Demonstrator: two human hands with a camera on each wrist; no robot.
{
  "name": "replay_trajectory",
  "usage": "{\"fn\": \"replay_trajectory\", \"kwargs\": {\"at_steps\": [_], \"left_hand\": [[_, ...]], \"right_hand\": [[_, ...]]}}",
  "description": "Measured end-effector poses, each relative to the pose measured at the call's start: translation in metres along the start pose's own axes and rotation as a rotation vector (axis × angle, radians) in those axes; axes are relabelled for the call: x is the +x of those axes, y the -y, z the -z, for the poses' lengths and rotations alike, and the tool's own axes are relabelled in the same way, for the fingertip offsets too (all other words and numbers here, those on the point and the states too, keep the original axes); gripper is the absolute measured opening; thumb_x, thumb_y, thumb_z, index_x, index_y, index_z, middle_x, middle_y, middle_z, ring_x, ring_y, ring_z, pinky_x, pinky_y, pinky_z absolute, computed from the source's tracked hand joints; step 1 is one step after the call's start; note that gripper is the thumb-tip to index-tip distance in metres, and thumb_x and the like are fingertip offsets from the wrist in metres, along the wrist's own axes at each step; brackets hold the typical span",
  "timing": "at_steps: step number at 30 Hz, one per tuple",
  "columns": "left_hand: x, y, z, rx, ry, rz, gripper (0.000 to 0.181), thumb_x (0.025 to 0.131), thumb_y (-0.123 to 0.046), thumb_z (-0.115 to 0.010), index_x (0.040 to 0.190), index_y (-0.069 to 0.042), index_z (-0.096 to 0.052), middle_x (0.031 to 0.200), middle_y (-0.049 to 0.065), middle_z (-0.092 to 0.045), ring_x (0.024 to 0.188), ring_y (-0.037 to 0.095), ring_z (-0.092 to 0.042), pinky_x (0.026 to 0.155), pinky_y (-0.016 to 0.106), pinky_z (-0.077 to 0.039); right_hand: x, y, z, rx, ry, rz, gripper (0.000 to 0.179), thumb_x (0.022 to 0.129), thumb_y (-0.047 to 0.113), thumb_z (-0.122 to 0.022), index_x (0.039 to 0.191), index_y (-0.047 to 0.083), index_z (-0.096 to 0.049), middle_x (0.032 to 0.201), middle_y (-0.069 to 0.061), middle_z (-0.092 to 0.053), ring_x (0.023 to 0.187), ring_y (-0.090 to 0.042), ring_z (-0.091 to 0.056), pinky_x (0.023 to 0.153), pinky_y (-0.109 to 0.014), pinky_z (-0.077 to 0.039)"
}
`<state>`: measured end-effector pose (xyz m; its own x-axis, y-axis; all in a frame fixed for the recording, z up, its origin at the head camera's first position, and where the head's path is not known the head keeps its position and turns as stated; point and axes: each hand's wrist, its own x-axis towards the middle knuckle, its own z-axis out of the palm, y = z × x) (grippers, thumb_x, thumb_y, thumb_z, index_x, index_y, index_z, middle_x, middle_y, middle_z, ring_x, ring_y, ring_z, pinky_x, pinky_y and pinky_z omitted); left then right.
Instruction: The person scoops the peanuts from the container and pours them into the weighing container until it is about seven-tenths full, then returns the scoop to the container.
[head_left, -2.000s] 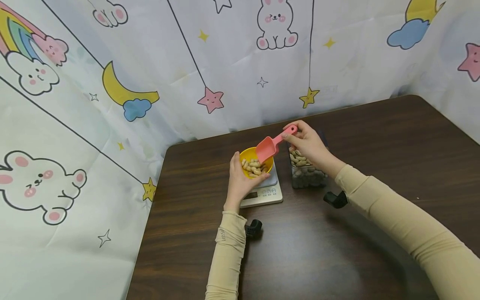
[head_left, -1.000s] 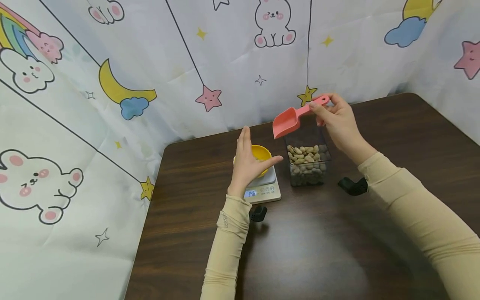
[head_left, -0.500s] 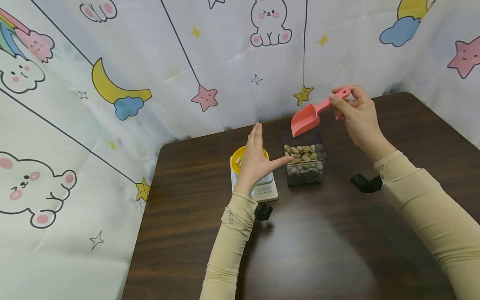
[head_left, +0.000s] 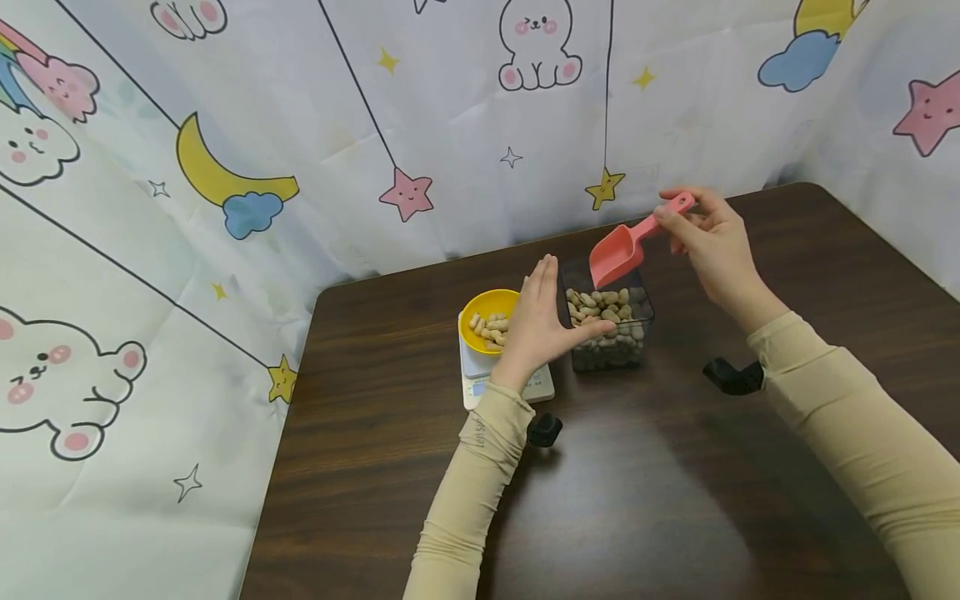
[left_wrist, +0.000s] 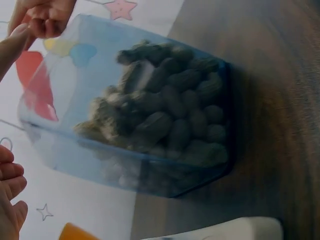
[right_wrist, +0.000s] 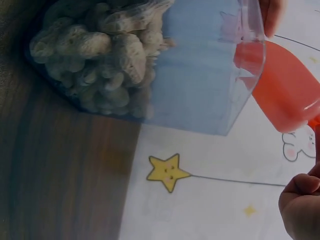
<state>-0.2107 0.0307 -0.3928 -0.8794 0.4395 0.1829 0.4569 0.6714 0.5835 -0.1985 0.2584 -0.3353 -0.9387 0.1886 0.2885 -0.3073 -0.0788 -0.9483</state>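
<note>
My right hand (head_left: pixel 708 237) grips a pink scoop (head_left: pixel 617 254) by its handle. The scoop's blade points down at the mouth of a clear plastic box (head_left: pixel 609 357) part-filled with peanuts (head_left: pixel 611 300). In the right wrist view the scoop (right_wrist: pixel 285 90) overlaps the box's open end. My left hand (head_left: pixel 536 329), fingers extended and thumb spread toward the box, hovers at its left side and holds nothing. A yellow bowl (head_left: pixel 480 302) with peanuts (head_left: pixel 491 329) in it sits on a white kitchen scale (head_left: pixel 474 367), partly hidden by the left hand.
The dark wooden table (head_left: pixel 360 400) ends at a white cartoon-print curtain (head_left: pixel 450 100) close behind the box. A black wrist mount (head_left: pixel 733 377) juts from the right forearm, another mount (head_left: pixel 544 430) from the left.
Earlier, the scoop tipped over the bowl while my left hand steadied the bowl. Both hands have since moved right; the left let go of the bowl, and the scoop now dips toward the box.
</note>
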Motion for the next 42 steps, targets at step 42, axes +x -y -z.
{"fn": "replay_trajectory", "kwargs": {"at_steps": [42], "left_hand": [[0.002,0.0,-0.02,0.131,0.006,0.026,0.106,0.072,-0.074,-0.056,0.149,-0.009,-0.021,0.155,0.005,-0.025,0.144,0.019,-0.024,0.12,0.037,-0.014]], "right_hand": [[-0.006,-0.02,-0.004,-0.823,0.351,-0.133,0.039,0.09,0.046,-0.054,0.12,0.023,-0.05,0.104,-0.014,-0.065,0.078,-0.021,-0.061,0.057,-0.031,-0.044]]}}
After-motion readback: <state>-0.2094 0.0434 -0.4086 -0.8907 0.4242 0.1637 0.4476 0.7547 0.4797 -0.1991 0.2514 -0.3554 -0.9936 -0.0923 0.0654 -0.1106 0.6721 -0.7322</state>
